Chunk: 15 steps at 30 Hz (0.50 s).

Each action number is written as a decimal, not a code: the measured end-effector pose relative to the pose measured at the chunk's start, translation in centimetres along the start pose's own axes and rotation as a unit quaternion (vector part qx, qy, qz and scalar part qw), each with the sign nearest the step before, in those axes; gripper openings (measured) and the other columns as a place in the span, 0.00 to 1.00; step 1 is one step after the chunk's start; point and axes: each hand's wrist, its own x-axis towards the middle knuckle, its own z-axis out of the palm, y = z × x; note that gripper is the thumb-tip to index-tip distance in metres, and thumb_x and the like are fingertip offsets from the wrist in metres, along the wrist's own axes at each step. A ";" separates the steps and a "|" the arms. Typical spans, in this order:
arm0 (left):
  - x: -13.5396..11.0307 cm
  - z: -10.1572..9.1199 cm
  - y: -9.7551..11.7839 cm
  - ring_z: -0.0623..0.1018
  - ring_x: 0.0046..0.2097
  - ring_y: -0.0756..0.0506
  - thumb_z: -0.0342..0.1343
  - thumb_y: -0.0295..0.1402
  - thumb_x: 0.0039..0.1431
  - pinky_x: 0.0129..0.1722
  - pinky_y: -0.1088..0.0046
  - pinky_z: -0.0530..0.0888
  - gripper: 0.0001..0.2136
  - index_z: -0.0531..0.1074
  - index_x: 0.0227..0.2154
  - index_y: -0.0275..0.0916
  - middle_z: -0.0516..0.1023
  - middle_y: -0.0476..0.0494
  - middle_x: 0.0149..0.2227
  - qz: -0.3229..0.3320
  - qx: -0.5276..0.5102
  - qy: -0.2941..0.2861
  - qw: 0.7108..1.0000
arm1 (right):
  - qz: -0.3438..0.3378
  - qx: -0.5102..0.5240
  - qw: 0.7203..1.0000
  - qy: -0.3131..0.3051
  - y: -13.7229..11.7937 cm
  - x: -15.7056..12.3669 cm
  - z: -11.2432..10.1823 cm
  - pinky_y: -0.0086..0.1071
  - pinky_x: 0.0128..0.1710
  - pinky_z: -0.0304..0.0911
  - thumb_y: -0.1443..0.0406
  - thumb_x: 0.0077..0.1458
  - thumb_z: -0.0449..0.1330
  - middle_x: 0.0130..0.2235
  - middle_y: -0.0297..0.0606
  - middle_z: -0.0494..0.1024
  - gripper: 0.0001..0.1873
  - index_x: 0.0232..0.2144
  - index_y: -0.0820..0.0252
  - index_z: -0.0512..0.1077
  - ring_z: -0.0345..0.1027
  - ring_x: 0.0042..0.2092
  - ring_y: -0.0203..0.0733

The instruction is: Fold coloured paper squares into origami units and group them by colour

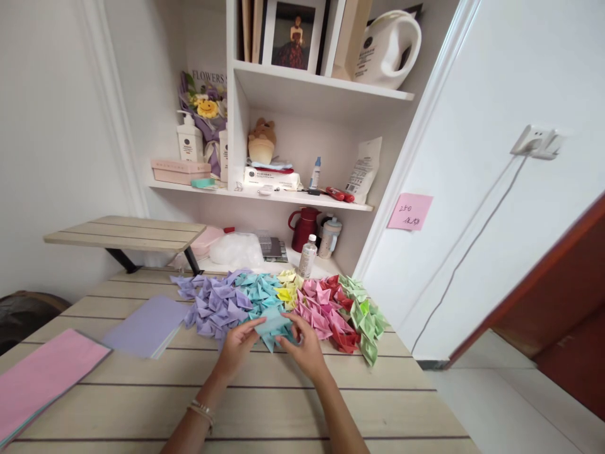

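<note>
A light blue sheet of paper (273, 321) is held up between my two hands, in front of the piles. My left hand (240, 343) pinches its left edge between thumb and fingers. On the other side, my right hand (302, 343) grips the right edge, fingers curled. Behind the sheet lie folded paper pieces sorted by colour: purple ones (220, 306), blue ones (259, 289), yellow ones (287, 293), pink ones (317, 309), red ones (347, 340) and green ones (368, 323). My hands partly hide the nearest blue pieces.
Purple paper sheets (144, 325) and a pink paper stack (50, 384) lie at the left of the slatted table (265, 403). A small raised stand (127, 233) is at the back left. A clear bottle (307, 256) stands behind the piles, before white shelves (326, 88).
</note>
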 end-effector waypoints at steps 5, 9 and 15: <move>-0.2 -0.2 0.3 0.77 0.40 0.40 0.61 0.33 0.42 0.44 0.65 0.71 0.15 0.76 0.38 0.44 0.80 0.43 0.39 0.047 0.123 0.007 0.991 | -0.032 0.028 0.997 -0.065 -1.1 0.0 -1.1 0.30 0.32 0.62 0.68 0.41 0.62 0.38 0.38 0.73 0.29 0.49 0.54 0.66 0.65 0.32 0.39; -0.1 -0.2 -0.1 0.76 0.41 0.38 0.62 0.33 0.40 0.44 0.64 0.71 0.14 0.77 0.34 0.43 0.79 0.43 0.39 0.049 0.117 0.020 0.992 | -0.015 0.058 0.998 -0.035 -1.1 0.2 -0.9 0.32 0.33 0.63 0.63 0.44 0.62 0.35 0.40 0.75 0.07 0.29 0.57 0.76 0.67 0.38 0.45; -0.2 0.3 -0.1 0.78 0.35 0.40 0.63 0.35 0.39 0.39 0.66 0.73 0.10 0.78 0.27 0.38 0.81 0.41 0.32 0.008 0.035 0.042 0.998 | 0.068 0.147 0.986 0.024 -0.1 0.2 0.4 0.29 0.26 0.60 0.60 0.42 0.64 0.23 0.35 0.73 0.11 0.25 0.61 0.72 0.65 0.27 0.38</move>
